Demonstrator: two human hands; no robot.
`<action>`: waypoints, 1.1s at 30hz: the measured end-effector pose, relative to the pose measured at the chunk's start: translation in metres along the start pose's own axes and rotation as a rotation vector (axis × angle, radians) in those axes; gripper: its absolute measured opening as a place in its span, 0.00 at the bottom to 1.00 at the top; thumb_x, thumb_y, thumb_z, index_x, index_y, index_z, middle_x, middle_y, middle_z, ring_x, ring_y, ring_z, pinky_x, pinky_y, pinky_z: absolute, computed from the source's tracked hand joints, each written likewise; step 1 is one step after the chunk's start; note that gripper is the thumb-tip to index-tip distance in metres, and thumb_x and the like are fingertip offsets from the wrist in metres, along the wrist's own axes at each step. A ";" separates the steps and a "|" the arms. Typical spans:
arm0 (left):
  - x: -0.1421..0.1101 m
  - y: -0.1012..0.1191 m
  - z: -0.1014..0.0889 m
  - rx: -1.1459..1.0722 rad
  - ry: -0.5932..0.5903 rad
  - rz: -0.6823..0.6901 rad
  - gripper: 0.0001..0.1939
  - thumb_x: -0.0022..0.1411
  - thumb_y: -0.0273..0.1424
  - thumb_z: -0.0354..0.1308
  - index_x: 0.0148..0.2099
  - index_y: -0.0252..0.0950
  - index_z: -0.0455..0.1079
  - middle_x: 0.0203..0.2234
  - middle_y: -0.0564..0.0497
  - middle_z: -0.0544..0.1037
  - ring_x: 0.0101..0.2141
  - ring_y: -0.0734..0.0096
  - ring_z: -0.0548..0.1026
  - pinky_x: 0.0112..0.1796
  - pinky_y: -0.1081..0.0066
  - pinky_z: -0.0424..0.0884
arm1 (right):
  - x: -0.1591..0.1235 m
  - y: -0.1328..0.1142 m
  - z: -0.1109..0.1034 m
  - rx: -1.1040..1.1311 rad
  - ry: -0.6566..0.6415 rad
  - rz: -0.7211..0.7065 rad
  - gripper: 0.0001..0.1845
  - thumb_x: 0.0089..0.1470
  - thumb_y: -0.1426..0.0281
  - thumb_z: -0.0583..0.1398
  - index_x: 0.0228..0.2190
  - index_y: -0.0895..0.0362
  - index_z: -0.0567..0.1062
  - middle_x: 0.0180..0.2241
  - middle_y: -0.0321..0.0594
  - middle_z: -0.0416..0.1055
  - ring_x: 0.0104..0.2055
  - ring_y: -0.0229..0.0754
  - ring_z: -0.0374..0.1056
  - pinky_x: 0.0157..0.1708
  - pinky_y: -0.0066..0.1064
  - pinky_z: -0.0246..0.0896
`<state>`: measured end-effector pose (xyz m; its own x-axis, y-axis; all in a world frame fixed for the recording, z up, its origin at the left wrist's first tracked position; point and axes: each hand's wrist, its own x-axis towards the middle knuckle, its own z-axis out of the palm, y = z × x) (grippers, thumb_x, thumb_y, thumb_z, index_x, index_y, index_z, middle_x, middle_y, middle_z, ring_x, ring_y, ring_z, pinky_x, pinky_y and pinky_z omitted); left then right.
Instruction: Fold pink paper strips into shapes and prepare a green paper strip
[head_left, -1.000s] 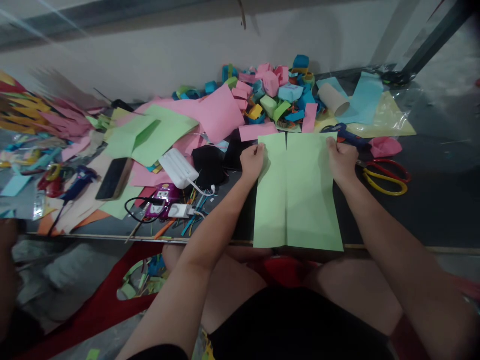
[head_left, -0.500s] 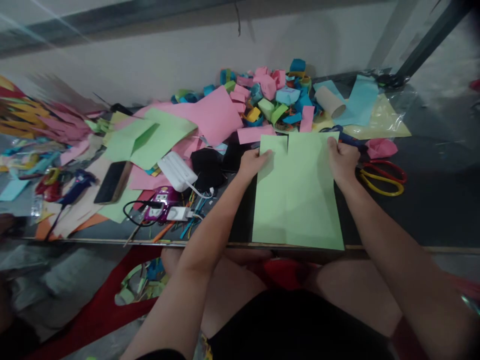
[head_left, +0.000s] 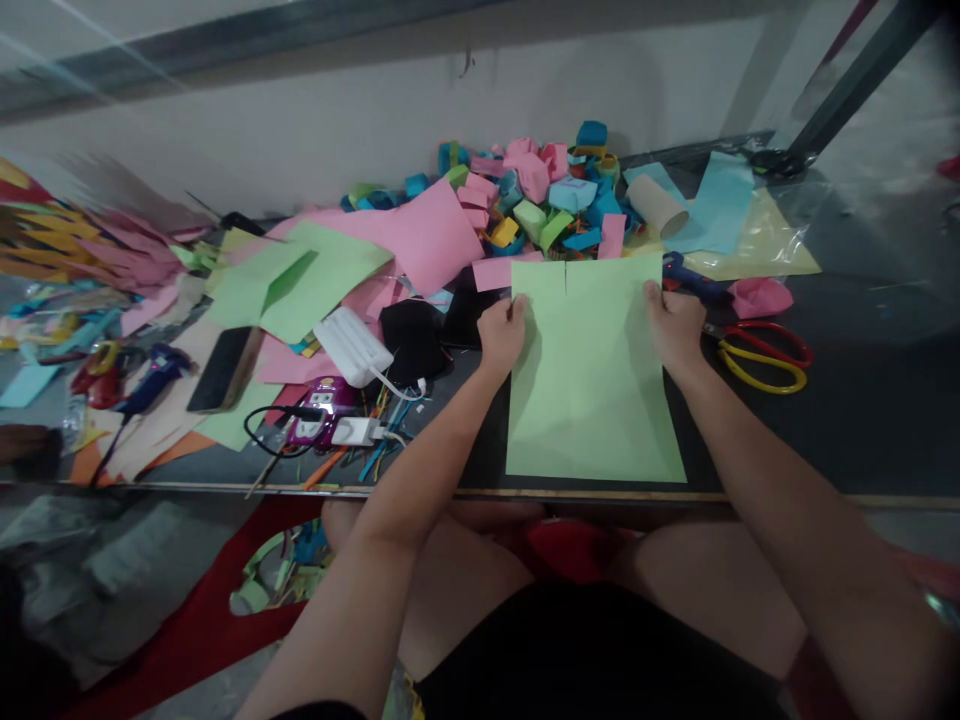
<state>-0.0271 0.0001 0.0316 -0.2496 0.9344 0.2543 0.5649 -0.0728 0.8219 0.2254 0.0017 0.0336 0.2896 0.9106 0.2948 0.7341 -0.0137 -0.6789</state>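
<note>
A light green sheet of paper [head_left: 592,380] lies on the dark table [head_left: 825,420] in front of me, with a short slit at the middle of its far edge. My left hand [head_left: 501,335] pinches the sheet's left edge near the far corner. My right hand [head_left: 673,325] grips the right edge near the other far corner. Both hands have their fingers closed on the paper.
Red and yellow scissors [head_left: 765,352] lie just right of my right hand. Beyond the sheet is a heap of folded coloured paper pieces [head_left: 540,195] and a cardboard tube [head_left: 660,205]. Pink and green sheets [head_left: 337,265], a white power bank [head_left: 352,345], a phone [head_left: 221,368] and cables lie left.
The green sheet has slid away from me, off the table's near edge. The split at its far edge has closed from a long seam to a short slit. Both hands stayed at the far corners.
</note>
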 end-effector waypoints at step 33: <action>0.002 0.001 -0.003 0.034 0.040 -0.042 0.25 0.70 0.32 0.59 0.22 0.39 0.54 0.17 0.57 0.57 0.24 0.71 0.58 0.32 0.67 0.54 | -0.003 -0.005 -0.001 0.003 -0.052 -0.055 0.31 0.66 0.52 0.54 0.16 0.50 0.50 0.15 0.30 0.42 0.22 0.37 0.47 0.28 0.38 0.42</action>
<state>-0.0297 0.0013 0.0346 -0.3040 0.9218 0.2407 0.5797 -0.0215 0.8146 0.2215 -0.0015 0.0370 0.2162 0.9302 0.2966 0.7465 0.0384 -0.6643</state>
